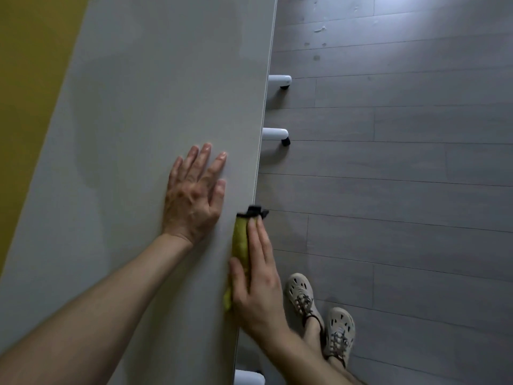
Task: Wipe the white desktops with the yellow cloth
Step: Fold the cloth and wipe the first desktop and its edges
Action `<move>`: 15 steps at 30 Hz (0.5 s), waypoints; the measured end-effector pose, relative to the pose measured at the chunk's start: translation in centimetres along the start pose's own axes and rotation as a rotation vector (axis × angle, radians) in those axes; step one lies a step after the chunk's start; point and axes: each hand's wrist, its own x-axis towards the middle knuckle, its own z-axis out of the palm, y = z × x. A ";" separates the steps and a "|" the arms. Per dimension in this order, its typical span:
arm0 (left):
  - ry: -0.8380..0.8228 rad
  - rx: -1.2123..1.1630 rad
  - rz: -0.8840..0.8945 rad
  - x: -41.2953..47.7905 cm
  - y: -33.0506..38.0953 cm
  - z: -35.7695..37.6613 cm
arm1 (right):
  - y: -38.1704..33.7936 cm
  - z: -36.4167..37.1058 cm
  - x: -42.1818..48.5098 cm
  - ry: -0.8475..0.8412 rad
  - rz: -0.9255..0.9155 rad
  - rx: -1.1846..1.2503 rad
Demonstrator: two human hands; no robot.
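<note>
Along the right-hand edge of the white desktop, your right hand holds the yellow cloth folded over the rim. Your thumb lies on the top side and your fingers run down the outer side, so the cloth is pinched between them against the edge. A small black tag sticks out of the cloth just past your fingertips.

Your left hand is flat on the desktop just beside the cloth, a little further up the board. Its palm is down and its fingers are straight and slightly fanned, and it holds nothing. Both forearms come in bare from the bottom of the view.

The desktop runs away from you as a long pale slab, and faint darker patches show on it to the left of your left hand. A mustard-yellow surface borders it on the far left.

To the right lies a grey plank floor. Two white desk feet with dark casters poke out from under the rim higher up, and a third white foot shows at the bottom edge. Your beige laced shoes stand on the floor close to the desk, below your right hand
</note>
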 end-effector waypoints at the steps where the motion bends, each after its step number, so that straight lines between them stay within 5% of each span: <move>1: -0.005 -0.001 -0.001 -0.6 0.1 -0.1 | -0.2 -0.2 2.3 0.002 0.006 0.007; 8: -0.087 -0.062 -0.050 -12.7 3.3 -2.2 | -1.2 -1.7 15.5 0.073 0.031 -0.030; 15: -0.116 -0.021 -0.032 -24.6 4.2 -4.3 | 0.9 1.1 -10.9 -0.055 0.016 0.007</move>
